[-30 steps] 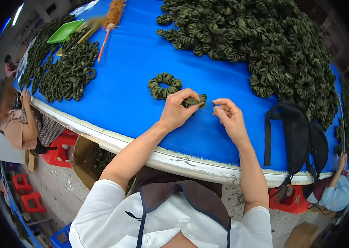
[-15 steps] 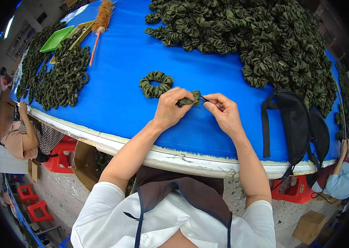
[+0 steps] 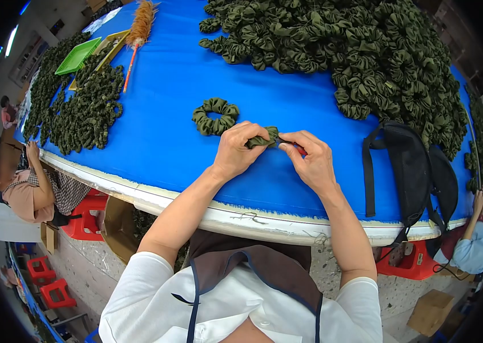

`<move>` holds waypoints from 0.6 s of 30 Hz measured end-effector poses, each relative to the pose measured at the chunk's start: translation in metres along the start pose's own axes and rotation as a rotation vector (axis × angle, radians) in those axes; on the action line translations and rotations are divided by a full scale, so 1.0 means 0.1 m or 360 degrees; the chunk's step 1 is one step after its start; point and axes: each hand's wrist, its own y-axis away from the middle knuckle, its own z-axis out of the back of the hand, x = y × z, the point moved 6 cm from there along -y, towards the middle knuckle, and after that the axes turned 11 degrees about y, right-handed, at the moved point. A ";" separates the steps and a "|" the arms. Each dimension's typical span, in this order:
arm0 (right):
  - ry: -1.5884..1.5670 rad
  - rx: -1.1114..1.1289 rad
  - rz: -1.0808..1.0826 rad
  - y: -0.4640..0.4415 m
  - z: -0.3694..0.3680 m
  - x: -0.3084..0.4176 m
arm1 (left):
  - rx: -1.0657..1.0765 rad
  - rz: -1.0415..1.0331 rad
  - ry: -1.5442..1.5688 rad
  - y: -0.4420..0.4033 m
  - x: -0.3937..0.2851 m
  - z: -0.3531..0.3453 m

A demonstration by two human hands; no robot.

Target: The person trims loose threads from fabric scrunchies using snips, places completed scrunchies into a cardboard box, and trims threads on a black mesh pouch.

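Note:
My left hand (image 3: 238, 150) is closed around a dark green scrunchie (image 3: 267, 136), whose bunched end sticks out past the fingertips. Close on its right, my right hand (image 3: 312, 158) pinches a small tool (image 3: 301, 150) with a red part showing between the fingers and a dark tip against the cloth. The rest of the tool is hidden in the palm. Another green scrunchie (image 3: 215, 116), a full ring, lies flat on the blue table cover (image 3: 167, 91) just beyond my left hand.
A large scrunchie heap (image 3: 333, 46) fills the back right, beside a black bag (image 3: 404, 171). Smaller scrunchies (image 3: 84, 117), a green tray (image 3: 78, 55) and a feather duster (image 3: 141, 26) are at left. A person (image 3: 27, 186) sits left; another (image 3: 475, 243) is at right.
The view has shifted slightly. My right hand has moved in from beside the scrunchie to its edge, and a red part now shows between its fingers. My left hand keeps its hold.

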 end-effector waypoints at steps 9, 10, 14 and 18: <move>-0.0297 -0.0025 -0.0318 -0.01 0.03 -0.11 | -0.0206 0.0049 0.0229 -0.05 0.03 0.05; -0.0397 -0.0016 -0.0354 0.00 0.01 -0.11 | -0.0228 0.0206 0.0380 -0.03 0.11 0.05; -0.0592 0.0016 -0.0401 0.01 -0.06 -0.10 | -0.0265 0.0527 0.0745 0.01 0.23 0.01; -0.0575 0.0061 -0.0331 0.01 -0.09 -0.07 | -0.0250 0.0553 0.0929 0.01 0.20 -0.05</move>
